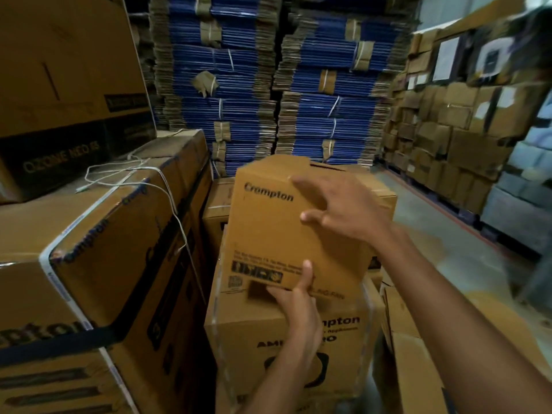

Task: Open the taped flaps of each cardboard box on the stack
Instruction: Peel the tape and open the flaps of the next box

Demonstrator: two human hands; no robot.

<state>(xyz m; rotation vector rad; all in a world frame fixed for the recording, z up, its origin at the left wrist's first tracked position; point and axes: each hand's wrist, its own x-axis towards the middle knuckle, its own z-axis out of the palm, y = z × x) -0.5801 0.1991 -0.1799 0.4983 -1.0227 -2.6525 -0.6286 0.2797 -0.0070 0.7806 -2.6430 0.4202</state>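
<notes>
A brown cardboard box [268, 222] printed "Crompton" sits tilted on top of a larger Crompton box [248, 339] in the middle of the view. My left hand [298, 300] grips the tilted box's near lower edge, thumb up on its face. Spread open with its fingers apart, my right hand [337, 210] hovers at the box's upper right part; I cannot tell whether it touches. A slot shows on the box's far top edge.
Large taped and strapped Crompton boxes [98, 264] stand stacked at the left, with loose white strapping on top. Bundles of flat blue cartons [268, 85] fill the back. Small brown boxes [448, 138] are piled at the right beside a concrete floor aisle [448, 249].
</notes>
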